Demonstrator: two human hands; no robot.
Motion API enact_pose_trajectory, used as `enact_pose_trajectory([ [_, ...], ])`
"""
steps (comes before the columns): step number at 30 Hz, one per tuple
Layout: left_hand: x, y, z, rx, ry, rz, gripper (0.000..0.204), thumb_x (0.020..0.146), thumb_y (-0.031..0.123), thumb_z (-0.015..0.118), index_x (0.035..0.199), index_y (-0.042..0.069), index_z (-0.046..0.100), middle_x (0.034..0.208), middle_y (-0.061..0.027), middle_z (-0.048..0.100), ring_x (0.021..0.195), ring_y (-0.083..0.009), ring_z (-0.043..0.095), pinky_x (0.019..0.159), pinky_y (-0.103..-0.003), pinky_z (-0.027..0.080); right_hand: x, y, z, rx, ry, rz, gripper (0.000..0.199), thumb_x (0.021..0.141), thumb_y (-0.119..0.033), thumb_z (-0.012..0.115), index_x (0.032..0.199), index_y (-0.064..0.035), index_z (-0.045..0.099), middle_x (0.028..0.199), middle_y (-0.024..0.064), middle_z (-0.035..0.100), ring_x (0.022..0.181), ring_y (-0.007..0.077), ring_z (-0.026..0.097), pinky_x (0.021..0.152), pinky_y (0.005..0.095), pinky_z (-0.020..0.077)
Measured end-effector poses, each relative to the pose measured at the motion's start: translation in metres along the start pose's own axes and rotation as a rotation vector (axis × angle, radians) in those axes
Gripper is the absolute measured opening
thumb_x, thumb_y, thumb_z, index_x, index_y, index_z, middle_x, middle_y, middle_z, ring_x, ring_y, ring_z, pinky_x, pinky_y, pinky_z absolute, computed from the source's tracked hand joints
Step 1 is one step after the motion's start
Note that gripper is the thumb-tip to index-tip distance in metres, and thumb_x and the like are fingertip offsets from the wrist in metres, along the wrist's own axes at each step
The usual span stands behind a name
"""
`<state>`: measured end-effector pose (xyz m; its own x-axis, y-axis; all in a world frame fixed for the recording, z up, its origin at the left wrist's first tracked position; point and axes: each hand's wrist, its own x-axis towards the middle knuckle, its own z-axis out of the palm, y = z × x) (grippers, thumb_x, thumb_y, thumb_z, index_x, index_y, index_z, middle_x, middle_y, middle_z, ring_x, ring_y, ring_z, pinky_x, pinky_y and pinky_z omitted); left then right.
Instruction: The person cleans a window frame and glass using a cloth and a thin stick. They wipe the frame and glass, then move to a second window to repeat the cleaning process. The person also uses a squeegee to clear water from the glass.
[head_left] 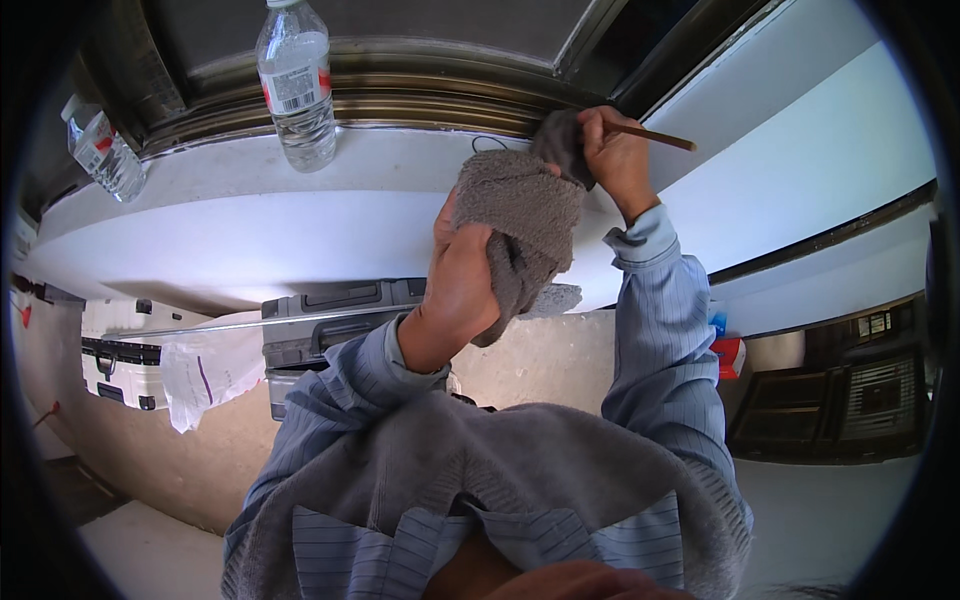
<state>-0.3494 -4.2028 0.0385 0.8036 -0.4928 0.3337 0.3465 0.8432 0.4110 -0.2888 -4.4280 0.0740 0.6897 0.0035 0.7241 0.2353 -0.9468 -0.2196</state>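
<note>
Grey cloth [522, 215] bunched in left hand [462, 285].

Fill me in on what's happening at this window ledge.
A person in a blue striped shirt works at a white ledge below a window track. The left hand grips a grey cloth bunched against the ledge. The right hand holds a thin brown stick with part of the cloth at the track. Two water bottles stand on the ledge to the left, untouched.
</note>
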Motion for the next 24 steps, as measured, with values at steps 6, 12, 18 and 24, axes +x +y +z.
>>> enact_pose_trajectory([
  [6, -0.004, 0.003, 0.001, 0.006, -0.032, 0.049, 0.038, 0.096, 0.018, 0.031, 0.127, -0.002, 0.041, 0.128, -0.0138, 0.051, 0.115, -0.0252, 0.052, 0.098, -0.039, 0.044, -0.029, -0.017, -0.015, -0.122, 0.239, -0.056, 0.011, 0.086, -0.005, 0.053, 0.083, -0.0004, 0.062, 0.076, 0.0199, 0.062, 0.065, 0.0358, 0.062, 0.057, 0.0391, 0.049],
  [12, -0.008, 0.006, 0.003, -0.101, 0.091, 0.004, 0.034, 0.089, 0.002, 0.036, 0.121, -0.004, 0.047, 0.117, -0.0178, 0.057, 0.102, -0.026, 0.06, 0.088, -0.037, 0.052, -0.07, -0.03, -0.017, -0.15, 0.267, 0.024, 0.01, 0.087, -0.004, 0.053, 0.091, 0.0, 0.062, 0.078, 0.0177, 0.062, 0.064, 0.0334, 0.063, 0.057, 0.0357, 0.0504],
  [18, 0.013, 0.021, -0.009, 0.107, 0.193, -0.033, 0.031, 0.092, 0.009, 0.043, 0.121, -0.002, 0.047, 0.114, -0.0135, 0.058, 0.101, -0.0222, 0.06, 0.086, -0.035, 0.052, -0.088, -0.024, -0.012, -0.058, 0.315, 0.154, 0.012, 0.09, -0.005, 0.052, 0.093, 0.0, 0.062, 0.076, 0.0137, 0.064, 0.064, 0.0218, 0.065, 0.058, 0.0288, 0.0512],
  [24, 0.054, 0.028, -0.016, 0.305, 0.105, -0.205, 0.035, 0.091, 0.012, 0.05, 0.122, -0.002, 0.046, 0.11, -0.0112, 0.058, 0.099, -0.0192, 0.06, 0.085, -0.031, 0.052, -0.064, -0.044, -0.03, 0.498, 0.428, 0.2, 0.022, 0.095, -0.012, 0.047, 0.099, 0.0044, 0.061, 0.081, 0.011, 0.066, 0.073, 0.0148, 0.065, 0.065, 0.0245, 0.0531],
])
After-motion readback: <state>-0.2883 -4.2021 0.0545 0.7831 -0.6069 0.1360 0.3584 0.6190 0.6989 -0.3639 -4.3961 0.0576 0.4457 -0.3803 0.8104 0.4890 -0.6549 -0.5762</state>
